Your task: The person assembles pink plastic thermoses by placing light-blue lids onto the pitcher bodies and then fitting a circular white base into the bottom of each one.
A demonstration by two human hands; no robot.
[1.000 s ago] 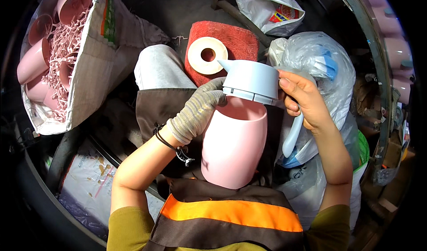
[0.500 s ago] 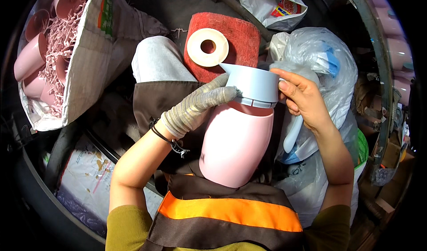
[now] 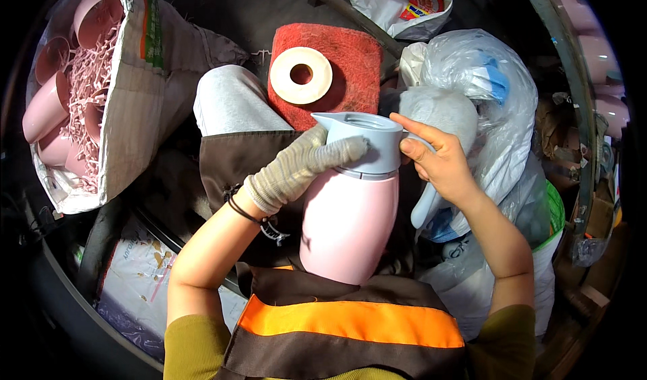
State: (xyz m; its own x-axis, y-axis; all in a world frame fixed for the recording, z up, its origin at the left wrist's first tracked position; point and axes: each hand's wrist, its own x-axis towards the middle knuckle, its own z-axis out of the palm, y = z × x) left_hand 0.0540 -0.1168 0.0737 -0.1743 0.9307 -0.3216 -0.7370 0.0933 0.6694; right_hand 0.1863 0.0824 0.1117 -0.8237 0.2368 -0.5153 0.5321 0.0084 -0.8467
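Note:
A pink jug body point(image 3: 347, 225) stands in my lap, leaning slightly, against the dark apron. On its mouth sits a light blue spout top point(image 3: 383, 152), its pointed spout toward the left and its handle point(image 3: 423, 208) hanging down at the right. My left hand point(image 3: 290, 168), in a grey striped knit glove, grips the top's left side, thumb across its front. Bare, my right hand point(image 3: 441, 161) is closed at the other side, fingers and thumb around the upper handle where it joins the top. Part of the handle is hidden behind those fingers.
Beyond the jug, a cream ring point(image 3: 276, 77) lies on a red fuzzy block point(image 3: 360, 63). At the left, a woven sack point(image 3: 125, 124) holds several pink jug bodies and pink shredded filler. Clear plastic bags point(image 3: 499, 124) crowd the right, near a metal frame point(image 3: 573, 50).
The blue top has come down onto the pink body, and the open gap at the mouth's right side has closed. Both hands moved with it, slightly left and down.

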